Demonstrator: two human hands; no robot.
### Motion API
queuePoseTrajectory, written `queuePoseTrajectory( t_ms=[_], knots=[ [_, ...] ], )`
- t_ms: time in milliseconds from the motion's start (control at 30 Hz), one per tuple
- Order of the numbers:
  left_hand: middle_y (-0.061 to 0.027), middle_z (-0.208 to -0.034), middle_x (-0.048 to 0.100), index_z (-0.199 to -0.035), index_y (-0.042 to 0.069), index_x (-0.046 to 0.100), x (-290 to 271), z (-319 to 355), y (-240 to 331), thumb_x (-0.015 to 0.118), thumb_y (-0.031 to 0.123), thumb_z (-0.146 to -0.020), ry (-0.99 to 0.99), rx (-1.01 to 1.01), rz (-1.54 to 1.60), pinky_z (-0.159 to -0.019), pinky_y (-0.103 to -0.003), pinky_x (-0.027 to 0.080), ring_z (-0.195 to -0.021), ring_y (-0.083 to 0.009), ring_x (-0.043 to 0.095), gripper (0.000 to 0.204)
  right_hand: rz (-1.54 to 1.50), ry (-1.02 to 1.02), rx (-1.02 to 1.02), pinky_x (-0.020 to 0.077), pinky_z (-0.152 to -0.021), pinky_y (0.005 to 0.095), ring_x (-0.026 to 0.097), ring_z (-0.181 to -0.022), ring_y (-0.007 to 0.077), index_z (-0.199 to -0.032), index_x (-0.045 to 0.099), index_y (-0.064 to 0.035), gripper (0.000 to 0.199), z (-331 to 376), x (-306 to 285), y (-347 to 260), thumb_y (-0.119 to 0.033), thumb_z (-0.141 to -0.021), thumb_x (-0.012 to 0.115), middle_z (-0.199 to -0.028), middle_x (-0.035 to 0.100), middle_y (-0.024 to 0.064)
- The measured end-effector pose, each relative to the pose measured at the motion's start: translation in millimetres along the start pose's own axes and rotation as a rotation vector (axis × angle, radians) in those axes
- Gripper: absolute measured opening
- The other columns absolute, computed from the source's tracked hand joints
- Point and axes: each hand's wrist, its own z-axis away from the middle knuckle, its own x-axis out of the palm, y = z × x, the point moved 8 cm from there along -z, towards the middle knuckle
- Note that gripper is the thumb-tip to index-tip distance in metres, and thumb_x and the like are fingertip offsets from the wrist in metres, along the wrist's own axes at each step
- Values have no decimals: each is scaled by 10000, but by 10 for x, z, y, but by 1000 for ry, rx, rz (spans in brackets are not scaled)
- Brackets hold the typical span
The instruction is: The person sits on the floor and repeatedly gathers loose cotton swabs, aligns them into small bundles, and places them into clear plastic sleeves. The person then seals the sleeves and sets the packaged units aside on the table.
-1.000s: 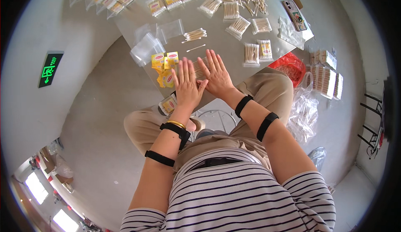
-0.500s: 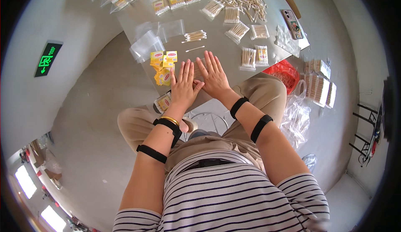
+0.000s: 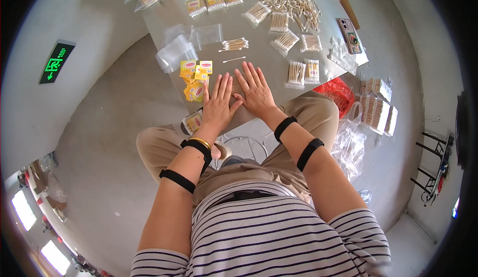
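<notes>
My left hand (image 3: 217, 106) and my right hand (image 3: 257, 95) lie flat at the near edge of the table (image 3: 259, 48), fingers stretched out and thumbs almost meeting. Between them is a row of cotton swabs (image 3: 236, 84), partly covered by my fingers. Just beyond my fingertips lies a single cotton swab (image 3: 234, 59), with a small pile of swabs (image 3: 235, 44) behind it. Yellow printed cards (image 3: 203, 69) are stacked left of my left hand. A pack of swabs (image 3: 192, 122) sits by my left wrist, partly hidden.
Clear bags (image 3: 175, 54) lie at the left. A loose swab heap (image 3: 291, 3) covers the far right, with several filled packs (image 3: 296, 73) nearer. A phone (image 3: 349, 35) rests by the right edge. Below stand a red bag (image 3: 337, 88) and stacked swab bundles (image 3: 373, 108).
My hands keep nearly the same flat pose beside the swab row. The whole view has shifted slightly, and the things on the table stay in place.
</notes>
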Motion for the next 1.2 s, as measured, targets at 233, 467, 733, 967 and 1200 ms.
queuePoseTrajectory(
  t_ms=[233, 467, 733, 967, 1200],
  knots=[
    [-127, -1762, 237, -1696, 64, 215, -389, 236, -337, 405, 512, -1112, 154, -246, 218, -1294, -621, 42, -1637, -326, 182, 760, 46, -63, 26, 104, -1338, 497, 135, -1643, 324, -1686, 258, -117, 797, -6, 63, 11, -554, -1060, 487, -1766, 161, 180],
    [-205, -1742, 252, -1683, 11, 204, -347, 1481, -1221, 376, 498, -1134, 172, -745, 439, -1302, -569, 84, -1627, -377, 195, 754, 54, -34, 22, 121, -1336, 497, 154, -1636, 339, -1690, 232, -129, 798, -7, 58, 14, -492, -1051, 541, -1761, 175, 175],
    [-258, -1325, 621, -1406, -103, 482, 424, 1732, -1348, 490, 589, -1092, 282, -1052, 1118, -1056, -398, 469, -1196, -314, 626, 760, 15, -101, -124, 108, -1336, 507, 139, -1641, 327, -1694, 242, -151, 752, 176, 144, -480, -494, -1073, 492, -1770, 160, 153],
    [-148, -995, 715, -1050, -67, 655, 209, 1513, -1242, 563, 575, -1072, 374, -1208, 828, -834, -393, 531, -909, -241, 659, 649, -5, -105, -141, 102, -1334, 526, 144, -1642, 317, -1700, 237, -192, 732, 278, 243, -798, -494, -1078, 477, -1775, 168, 115],
    [-80, -1026, 698, -1087, -26, 660, 582, 1599, -1257, 549, 599, -1075, 583, -1257, 1310, -827, -333, 539, -921, -166, 651, 635, -10, -103, -135, 105, -1333, 534, 138, -1641, 331, -1695, 264, -204, 739, 280, 225, -862, -485, -1060, 519, -1776, 173, 107]
  ],
)
